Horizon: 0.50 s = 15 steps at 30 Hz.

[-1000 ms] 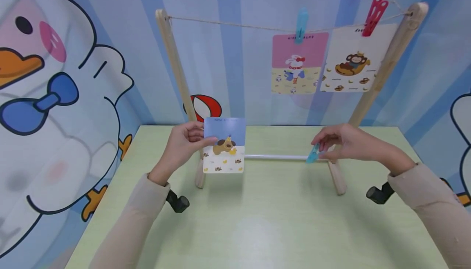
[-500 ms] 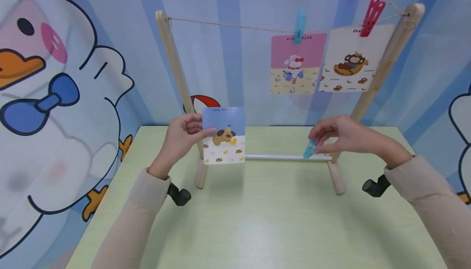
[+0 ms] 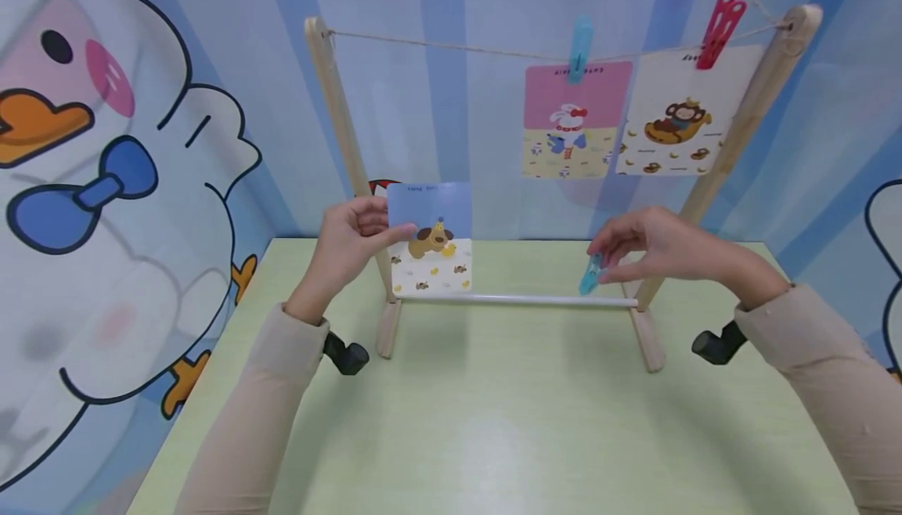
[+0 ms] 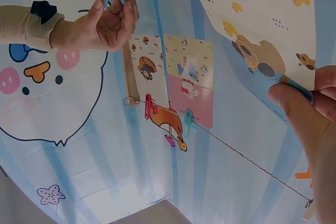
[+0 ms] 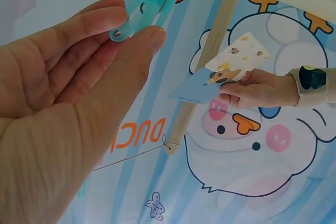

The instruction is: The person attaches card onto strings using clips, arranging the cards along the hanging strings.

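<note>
My left hand (image 3: pixel 350 245) pinches the left edge of a blue and white card (image 3: pixel 431 245) with a brown dog on it, held up in front of the left post. The thumb lies over the card's front in the left wrist view. Between thumb and fingertips, my right hand (image 3: pixel 655 247) pinches a teal clothespin (image 5: pixel 149 8) above the rack's crossbar. Overhead runs a string (image 3: pixel 451 48). A blue clothespin (image 3: pixel 581 49) fastens a pink and yellow rabbit card (image 3: pixel 576 124) to it, and a red clothespin (image 3: pixel 721 30) fastens a white monkey card (image 3: pixel 680 135).
The string is tied between the left wooden post (image 3: pixel 341 108) and the right wooden post (image 3: pixel 757 100). A white crossbar (image 3: pixel 521 299) joins them low down, over the pale green table (image 3: pixel 486 421). Behind stands a blue striped backdrop (image 3: pixel 486 139) with cartoon ducks.
My left hand has raised the dog card higher, its lower edge now near the crossbar's height. The right hand has lifted the teal clothespin slightly.
</note>
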### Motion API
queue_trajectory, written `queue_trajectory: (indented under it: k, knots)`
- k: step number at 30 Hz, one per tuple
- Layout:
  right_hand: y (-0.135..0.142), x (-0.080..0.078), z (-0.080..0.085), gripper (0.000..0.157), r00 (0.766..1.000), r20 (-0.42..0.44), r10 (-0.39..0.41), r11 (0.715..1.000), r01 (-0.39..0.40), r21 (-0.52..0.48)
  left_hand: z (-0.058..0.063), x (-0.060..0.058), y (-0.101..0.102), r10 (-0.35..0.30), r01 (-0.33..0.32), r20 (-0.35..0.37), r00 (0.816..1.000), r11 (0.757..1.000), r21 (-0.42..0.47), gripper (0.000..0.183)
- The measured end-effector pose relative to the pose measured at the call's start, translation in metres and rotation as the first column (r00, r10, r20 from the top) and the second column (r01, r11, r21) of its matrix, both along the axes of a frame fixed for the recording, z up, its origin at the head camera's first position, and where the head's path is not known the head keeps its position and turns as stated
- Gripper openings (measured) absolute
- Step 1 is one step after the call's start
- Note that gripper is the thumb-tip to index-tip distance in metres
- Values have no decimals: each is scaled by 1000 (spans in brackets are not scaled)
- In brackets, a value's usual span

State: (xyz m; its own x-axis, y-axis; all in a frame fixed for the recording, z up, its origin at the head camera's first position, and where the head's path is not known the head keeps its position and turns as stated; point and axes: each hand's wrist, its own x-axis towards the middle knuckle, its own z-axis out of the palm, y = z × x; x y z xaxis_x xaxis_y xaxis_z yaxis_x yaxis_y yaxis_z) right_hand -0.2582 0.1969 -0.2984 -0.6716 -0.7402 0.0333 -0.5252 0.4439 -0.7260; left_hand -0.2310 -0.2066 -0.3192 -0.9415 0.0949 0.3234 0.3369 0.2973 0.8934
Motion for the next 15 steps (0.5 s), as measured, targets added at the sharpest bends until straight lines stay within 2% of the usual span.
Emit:
queue_trajectory:
  k: [8, 15]
  knots:
    - [-5, -2, 6, 32, 1000, 3, 30, 1000, -30, 9, 7, -5, 1, 2, -1, -39, 999, 1000, 14, 33]
    - [-11, -4, 12, 28, 997, -22, 70, 998, -70, 5, 15, -8, 3, 6, -6, -59, 998, 1000, 6, 35]
